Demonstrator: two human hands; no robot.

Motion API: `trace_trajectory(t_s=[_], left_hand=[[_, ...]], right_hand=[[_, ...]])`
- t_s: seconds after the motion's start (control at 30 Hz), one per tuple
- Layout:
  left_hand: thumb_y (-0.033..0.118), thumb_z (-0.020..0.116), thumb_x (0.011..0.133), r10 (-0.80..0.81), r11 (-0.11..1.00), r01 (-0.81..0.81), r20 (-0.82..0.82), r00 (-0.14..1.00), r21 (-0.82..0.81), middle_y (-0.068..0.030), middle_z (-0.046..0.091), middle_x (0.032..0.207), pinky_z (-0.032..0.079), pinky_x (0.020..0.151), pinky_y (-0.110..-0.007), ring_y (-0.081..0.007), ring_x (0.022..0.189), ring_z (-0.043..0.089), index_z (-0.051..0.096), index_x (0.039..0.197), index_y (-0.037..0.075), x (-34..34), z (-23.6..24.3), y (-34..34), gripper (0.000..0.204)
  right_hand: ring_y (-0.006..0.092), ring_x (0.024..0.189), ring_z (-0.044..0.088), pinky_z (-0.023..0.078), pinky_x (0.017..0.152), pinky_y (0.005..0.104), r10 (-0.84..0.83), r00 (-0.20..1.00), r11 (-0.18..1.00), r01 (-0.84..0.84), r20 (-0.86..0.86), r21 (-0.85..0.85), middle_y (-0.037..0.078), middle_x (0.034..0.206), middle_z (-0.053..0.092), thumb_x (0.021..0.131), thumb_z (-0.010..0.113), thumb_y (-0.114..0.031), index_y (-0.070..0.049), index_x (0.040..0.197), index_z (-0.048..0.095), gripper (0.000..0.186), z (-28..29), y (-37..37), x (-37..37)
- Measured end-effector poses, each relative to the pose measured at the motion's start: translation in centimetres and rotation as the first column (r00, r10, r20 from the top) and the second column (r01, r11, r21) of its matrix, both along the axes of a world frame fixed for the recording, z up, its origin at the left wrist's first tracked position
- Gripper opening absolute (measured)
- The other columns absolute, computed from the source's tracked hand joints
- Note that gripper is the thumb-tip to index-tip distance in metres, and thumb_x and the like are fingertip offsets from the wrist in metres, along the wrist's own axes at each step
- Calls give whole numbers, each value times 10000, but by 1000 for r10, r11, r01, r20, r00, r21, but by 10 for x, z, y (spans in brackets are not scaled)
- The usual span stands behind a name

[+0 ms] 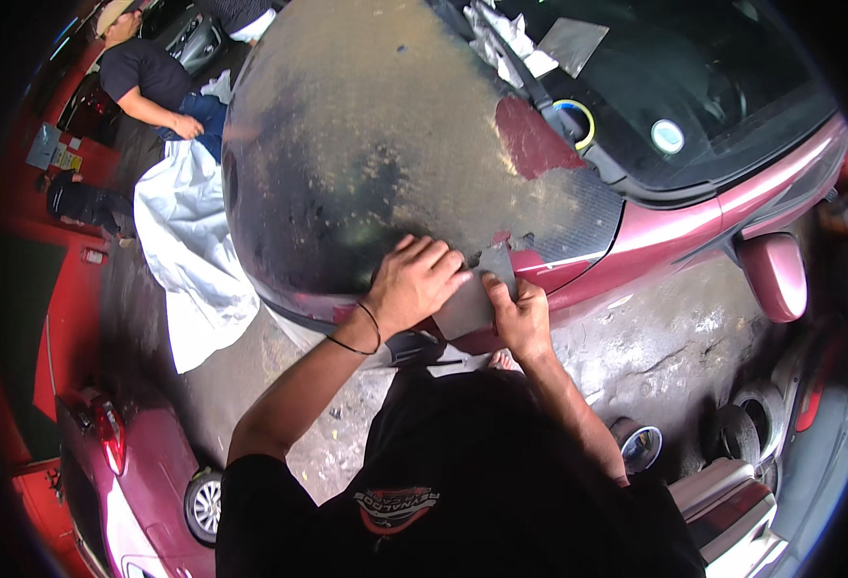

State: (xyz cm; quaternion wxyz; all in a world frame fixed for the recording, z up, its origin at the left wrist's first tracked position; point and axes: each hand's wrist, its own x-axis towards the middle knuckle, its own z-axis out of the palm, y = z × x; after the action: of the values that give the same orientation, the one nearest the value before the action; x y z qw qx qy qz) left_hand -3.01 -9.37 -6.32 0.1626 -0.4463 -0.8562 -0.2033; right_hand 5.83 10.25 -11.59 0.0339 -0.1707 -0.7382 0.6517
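Observation:
In the head view, a maroon car's hood [357, 125] carries a worn, dark textured covering with dusty patches; maroon paint [530, 144] shows through in places. My right hand [522, 318] grips a flat grey sheet [464, 313] along the hood's near edge, thumb on top, beside a small torn patch of the covering. My left hand [410, 284] lies just left of it, fingers bent and closed over the sheet's upper left area; what is under the fingertips is hidden.
A co-worker [149, 91] stands beyond a white cloth [188, 270] at left; another person [82, 200] is behind. A tape roll [588, 125] rests near the windshield. The side mirror [771, 279] juts out right; tyres [752, 424] lie lower right; another car [145, 482] is lower left.

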Motion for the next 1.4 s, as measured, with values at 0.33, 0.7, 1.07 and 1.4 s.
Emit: trace_trajectory(t_s=[0.33,0.7,1.07,1.4], left_hand=[[163,690,1035,-1,995,-17,186,983,96,-113,694,969,601,778,-457,-361,871,719,617,1073,69,-10,-20,0,125],[138,682,1023,27,958,-84,207,978,273,-132,697,958,583,775,-484,-393,888,702,651,1030,63,-4,-24,2,81],[126,707,980,178,914,-203,101,979,352,-87,679,908,504,808,-424,-319,856,672,661,995,80,13,-40,6,67],[288,792,916,487,725,-439,57,872,530,-40,684,944,413,938,-427,-263,968,630,722,1112,109,60,-43,-8,274]], right_hand=[[111,529,629,520,465,299,193,971,981,-187,143,-50,59,683,692,1049,725,-359,61,961,773,432,57,16,28],[281,795,735,600,787,428,91,975,438,142,-201,888,136,935,769,1003,749,-509,9,1256,665,582,110,121,-99],[277,1056,648,471,944,440,694,669,434,-93,-266,896,33,1051,740,793,906,-334,-110,1164,786,450,58,16,-64],[218,925,652,438,889,377,786,530,455,-147,-318,878,-15,977,748,839,861,-250,-147,1102,834,284,53,8,-77]])
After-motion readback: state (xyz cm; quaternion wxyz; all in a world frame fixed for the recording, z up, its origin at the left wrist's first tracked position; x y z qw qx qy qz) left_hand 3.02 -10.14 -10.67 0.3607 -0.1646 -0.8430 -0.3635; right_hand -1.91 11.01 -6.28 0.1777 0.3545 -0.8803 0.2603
